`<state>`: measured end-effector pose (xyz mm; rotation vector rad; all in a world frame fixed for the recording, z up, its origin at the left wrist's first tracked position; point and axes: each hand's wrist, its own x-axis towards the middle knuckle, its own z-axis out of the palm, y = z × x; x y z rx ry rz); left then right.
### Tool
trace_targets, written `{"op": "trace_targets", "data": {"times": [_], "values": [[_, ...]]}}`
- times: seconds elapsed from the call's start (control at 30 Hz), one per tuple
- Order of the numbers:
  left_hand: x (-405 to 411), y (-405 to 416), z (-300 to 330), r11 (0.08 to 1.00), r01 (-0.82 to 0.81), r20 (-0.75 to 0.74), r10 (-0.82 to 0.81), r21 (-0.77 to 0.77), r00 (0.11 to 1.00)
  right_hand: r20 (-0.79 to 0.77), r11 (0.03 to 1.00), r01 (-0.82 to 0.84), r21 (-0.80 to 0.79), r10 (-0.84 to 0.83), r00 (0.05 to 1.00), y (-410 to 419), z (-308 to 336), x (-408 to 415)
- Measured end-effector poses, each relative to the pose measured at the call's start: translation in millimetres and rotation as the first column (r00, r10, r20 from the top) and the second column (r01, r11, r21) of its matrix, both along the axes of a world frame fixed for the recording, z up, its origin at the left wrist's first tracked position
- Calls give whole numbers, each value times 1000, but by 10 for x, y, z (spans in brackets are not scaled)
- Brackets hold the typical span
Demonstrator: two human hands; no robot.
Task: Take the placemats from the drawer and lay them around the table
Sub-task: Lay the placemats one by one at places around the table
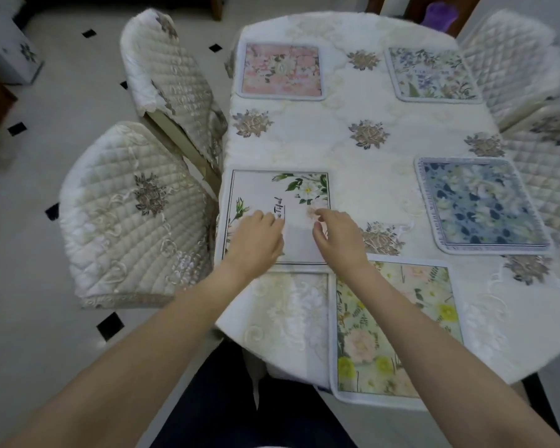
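Counting five placemats on the table (353, 156), I judge the task nearly complete. My left hand (256, 236) lies flat, fingers loosely spread, on the white placemat (259, 195) at centre left; my right hand (335, 234) hovers half-open over its right edge, gripping nothing. Remaining: final alignment. The drawer is out of view.

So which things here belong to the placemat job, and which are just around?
Job: white floral placemat under both hands, left hand, right hand, pink placemat, two blue placemats, yellow-green placemat, table.
Around: quilted chairs, purple object.
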<state>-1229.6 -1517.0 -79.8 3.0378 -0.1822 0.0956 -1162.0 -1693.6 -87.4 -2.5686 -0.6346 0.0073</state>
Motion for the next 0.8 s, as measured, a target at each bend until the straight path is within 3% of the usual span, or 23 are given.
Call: {"op": "trace_targets", "data": {"times": [0.27,0.53,0.8], "values": [[-959,-645,293,975,115,199,-77,-190,977,201,969,168,180,-203,958,-589,349,-1288],[-1601,-734,26,932,285,97,-269,-225,958,149,916,379,131,-396,906,-923,65,-2440],[-1461,-988,19,942,228,19,-231,-246,973,80,889,447,98,-455,887,-1342,63,-2312]]}}
